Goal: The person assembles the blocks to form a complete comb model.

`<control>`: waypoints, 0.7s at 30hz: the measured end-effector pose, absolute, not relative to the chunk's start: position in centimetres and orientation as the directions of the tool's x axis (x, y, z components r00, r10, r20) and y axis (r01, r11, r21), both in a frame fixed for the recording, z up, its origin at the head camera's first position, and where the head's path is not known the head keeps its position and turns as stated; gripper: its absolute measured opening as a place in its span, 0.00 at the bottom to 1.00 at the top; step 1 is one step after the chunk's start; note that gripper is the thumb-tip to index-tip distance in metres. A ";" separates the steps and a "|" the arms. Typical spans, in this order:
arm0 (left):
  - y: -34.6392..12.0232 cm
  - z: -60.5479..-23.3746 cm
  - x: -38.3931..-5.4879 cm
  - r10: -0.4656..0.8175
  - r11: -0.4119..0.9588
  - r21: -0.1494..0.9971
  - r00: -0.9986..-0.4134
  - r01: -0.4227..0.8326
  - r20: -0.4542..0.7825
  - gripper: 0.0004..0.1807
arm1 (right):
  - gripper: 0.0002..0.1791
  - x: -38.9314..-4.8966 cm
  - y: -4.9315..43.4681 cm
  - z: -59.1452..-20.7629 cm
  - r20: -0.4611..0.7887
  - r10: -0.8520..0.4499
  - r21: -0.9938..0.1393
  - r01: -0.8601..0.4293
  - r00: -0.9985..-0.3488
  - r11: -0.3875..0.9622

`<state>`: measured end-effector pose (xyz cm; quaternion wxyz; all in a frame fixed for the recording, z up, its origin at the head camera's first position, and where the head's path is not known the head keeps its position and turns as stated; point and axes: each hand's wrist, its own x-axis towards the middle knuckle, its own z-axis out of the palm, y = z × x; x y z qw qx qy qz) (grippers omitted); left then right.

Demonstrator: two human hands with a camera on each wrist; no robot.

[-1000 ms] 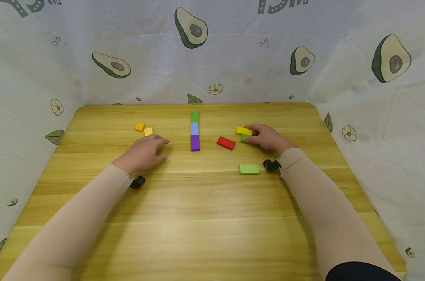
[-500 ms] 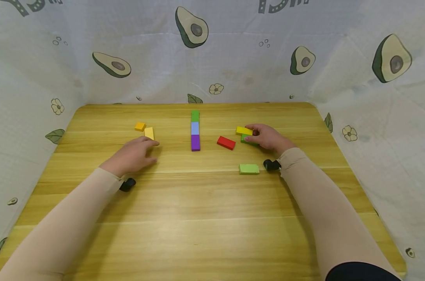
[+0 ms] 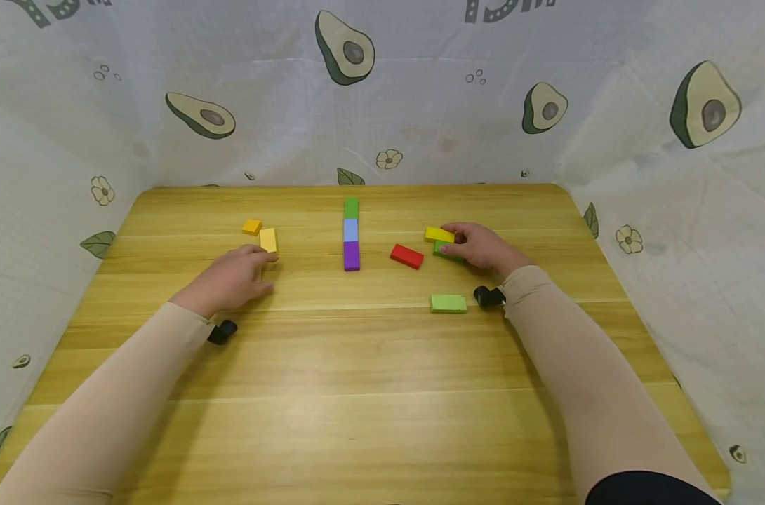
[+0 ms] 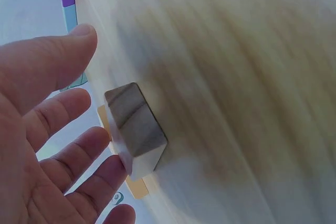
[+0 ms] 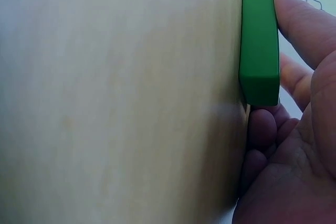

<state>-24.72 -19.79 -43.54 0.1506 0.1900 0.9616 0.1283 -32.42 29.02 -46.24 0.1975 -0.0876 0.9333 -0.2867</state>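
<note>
In the head view, my left hand (image 3: 226, 280) is beside the near end of a pale yellow block (image 3: 268, 240). The left wrist view has the fingers (image 4: 86, 145) spread loosely near a block end (image 4: 135, 124); whether they touch it cannot be told. An orange block (image 3: 252, 227) lies just behind. My right hand (image 3: 486, 248) rests at a green block (image 3: 447, 250), its thumb lying on top; the right wrist view brings that green block (image 5: 259, 40) close, with the other fingers loosely bent past its end. A yellow block (image 3: 439, 235) lies against the green one's far side.
Mid-table, a green block (image 3: 351, 207), a light blue block (image 3: 351, 230) and a purple block (image 3: 351, 256) form a straight line. A red block (image 3: 407, 257) lies right of it, and a light green block (image 3: 448, 304) nearer. Patterned cloth (image 3: 420, 91) surrounds the wooden table (image 3: 370, 393).
My left hand has moved left and slightly toward me, uncovering more of the pale yellow block. The right hand and the other blocks have stayed where they were.
</note>
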 end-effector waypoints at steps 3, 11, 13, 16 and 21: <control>-19.9 -43.6 -24.7 0.401 0.894 0.314 -0.883 0.320 -0.242 0.34 | 0.37 -32.4 29.0 -46.2 -0.317 -0.277 -0.570 -0.051 -0.907 0.820; -19.9 -43.8 -24.6 0.398 0.888 0.338 -0.888 0.311 -0.230 0.33 | 0.37 -32.3 29.0 -46.2 -0.318 -0.278 -0.578 -0.046 -0.906 0.814; -19.9 -43.8 -24.6 0.396 0.889 0.338 -0.889 0.309 -0.228 0.32 | 0.37 -32.4 29.0 -46.2 -0.319 -0.278 -0.580 -0.045 -0.906 0.813; -19.9 -43.8 -24.5 0.397 0.888 0.340 -0.890 0.310 -0.223 0.32 | 0.37 -32.3 29.0 -46.2 -0.321 -0.277 -0.584 -0.041 -0.906 0.811; -19.9 -43.9 -24.6 0.401 0.887 0.334 -0.889 0.317 -0.222 0.31 | 0.37 -32.3 28.9 -46.2 -0.325 -0.273 -0.584 -0.035 -0.906 0.811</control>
